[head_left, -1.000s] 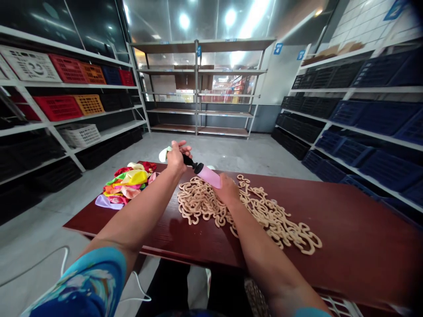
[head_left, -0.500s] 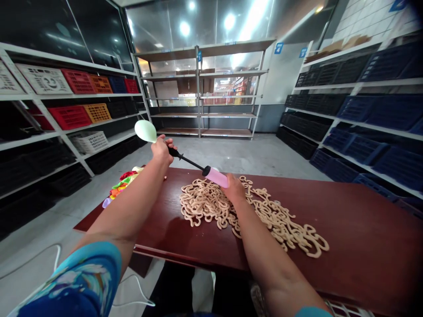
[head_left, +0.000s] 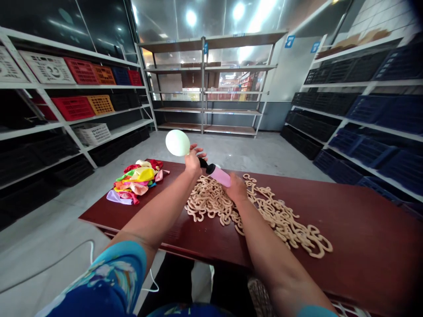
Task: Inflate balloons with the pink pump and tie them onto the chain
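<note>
A pale green balloon [head_left: 177, 142], partly inflated, sits at the fingers of my left hand [head_left: 194, 159], which holds its neck against the black end of a hand pump. Some fingers of that hand are spread. My right hand [head_left: 236, 187] is wrapped round the pink barrel of the hand pump [head_left: 220, 175], above the table. The pump's black rod is mostly hidden between the two hands. Below and beside my right hand lies a heap of beige curved pieces [head_left: 211, 198], spreading to the right.
Colourful deflated balloons [head_left: 140, 178] lie in a pile at the left end of the dark red table [head_left: 357, 229]. Shelves with crates [head_left: 81, 70] line the left side, and dark blue crates [head_left: 373, 149] the right. A metal rack [head_left: 202, 88] stands at the back.
My left hand has moved right with the balloon, towards my right hand, and the pump's rod has slid into the barrel. The balloon looks a little fuller. The deflated balloons are now uncovered.
</note>
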Demonstrator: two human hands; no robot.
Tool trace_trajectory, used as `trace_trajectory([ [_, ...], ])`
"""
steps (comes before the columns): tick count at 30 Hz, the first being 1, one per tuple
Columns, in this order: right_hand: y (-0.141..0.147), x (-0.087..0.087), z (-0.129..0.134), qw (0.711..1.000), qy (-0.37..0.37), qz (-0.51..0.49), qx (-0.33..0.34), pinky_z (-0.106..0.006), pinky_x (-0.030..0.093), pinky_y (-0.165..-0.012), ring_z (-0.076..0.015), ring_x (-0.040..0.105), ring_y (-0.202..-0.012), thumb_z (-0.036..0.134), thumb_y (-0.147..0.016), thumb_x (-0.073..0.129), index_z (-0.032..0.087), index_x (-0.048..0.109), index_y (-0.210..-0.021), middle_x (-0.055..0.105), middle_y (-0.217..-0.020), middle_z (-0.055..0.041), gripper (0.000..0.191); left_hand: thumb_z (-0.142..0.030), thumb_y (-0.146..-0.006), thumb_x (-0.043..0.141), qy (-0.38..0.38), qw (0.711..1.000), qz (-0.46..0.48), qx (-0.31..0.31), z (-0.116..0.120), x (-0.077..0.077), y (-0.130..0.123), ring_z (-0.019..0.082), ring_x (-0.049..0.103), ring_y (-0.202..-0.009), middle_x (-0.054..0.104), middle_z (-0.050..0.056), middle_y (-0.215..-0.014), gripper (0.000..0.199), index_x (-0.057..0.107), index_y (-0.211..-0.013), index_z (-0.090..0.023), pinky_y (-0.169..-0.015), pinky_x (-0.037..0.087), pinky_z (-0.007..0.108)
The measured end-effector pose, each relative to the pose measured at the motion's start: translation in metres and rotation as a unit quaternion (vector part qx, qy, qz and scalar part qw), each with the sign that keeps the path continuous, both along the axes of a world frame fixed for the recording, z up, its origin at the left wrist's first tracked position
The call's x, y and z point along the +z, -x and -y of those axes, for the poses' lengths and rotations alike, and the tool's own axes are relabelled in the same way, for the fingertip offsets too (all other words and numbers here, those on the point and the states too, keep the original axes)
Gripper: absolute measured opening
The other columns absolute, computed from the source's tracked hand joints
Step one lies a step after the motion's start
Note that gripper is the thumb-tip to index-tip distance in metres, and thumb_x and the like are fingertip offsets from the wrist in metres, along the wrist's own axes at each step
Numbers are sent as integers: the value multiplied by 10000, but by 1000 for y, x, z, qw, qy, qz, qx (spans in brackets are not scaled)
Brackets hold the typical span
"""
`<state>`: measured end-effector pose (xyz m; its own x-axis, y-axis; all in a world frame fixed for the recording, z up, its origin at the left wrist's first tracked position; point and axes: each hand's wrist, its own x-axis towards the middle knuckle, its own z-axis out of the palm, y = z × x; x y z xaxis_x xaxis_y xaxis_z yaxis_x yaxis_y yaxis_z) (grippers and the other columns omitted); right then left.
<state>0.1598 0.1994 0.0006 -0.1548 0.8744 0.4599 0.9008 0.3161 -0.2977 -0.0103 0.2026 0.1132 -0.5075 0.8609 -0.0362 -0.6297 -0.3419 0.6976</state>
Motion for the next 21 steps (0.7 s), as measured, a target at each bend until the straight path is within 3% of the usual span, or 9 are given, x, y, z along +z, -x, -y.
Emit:
trace_trajectory([
  [3,-1,-1,1,1000,-11,0,7,-282,375,-669,-208,571,-816,307,-715,623,160,528,-997,620,-879,-79,332,-139,-740,463,-14,1000,-27,-7,5,-1,-8,107,529,-493,559,6,-676,135,529,-847,-188,-494,423,247],
  [7,3,3,5,999,-34,-11,15,-278,375,-663,-202,576,-798,325,-742,591,161,536,-1027,623,-868,-75,334,-142,-726,456,-31,998,-29,-42,10,12,0,72,341,-352,341,-58,-464,58,467,-687,-183,-428,352,230],
  [17,-5,0,0,999,-32,-38,-3,-275,374,-656,-202,572,-823,313,-738,591,184,519,-1047,620,-918,-72,343,-110,-680,450,-70,996,-49,-5,11,86,68,69,277,-336,260,-69,-460,90,417,-665,-191,-372,294,202],
  [19,-6,-2,-3,999,-22,-35,-6,-274,373,-643,-203,569,-807,317,-706,622,176,516,-1008,617,-901,-73,350,-113,-685,456,-78,996,-45,-1,12,90,74,66,270,-338,263,-68,-469,93,410,-661,-191,-370,289,200],
  [21,-6,-2,-5,1000,-2,-27,-7,-269,364,-611,-198,567,-771,319,-680,642,177,512,-953,613,-860,-65,333,-122,-693,457,-86,996,-40,3,11,84,73,64,266,-340,252,-69,-471,105,391,-649,-192,-373,289,200],
])
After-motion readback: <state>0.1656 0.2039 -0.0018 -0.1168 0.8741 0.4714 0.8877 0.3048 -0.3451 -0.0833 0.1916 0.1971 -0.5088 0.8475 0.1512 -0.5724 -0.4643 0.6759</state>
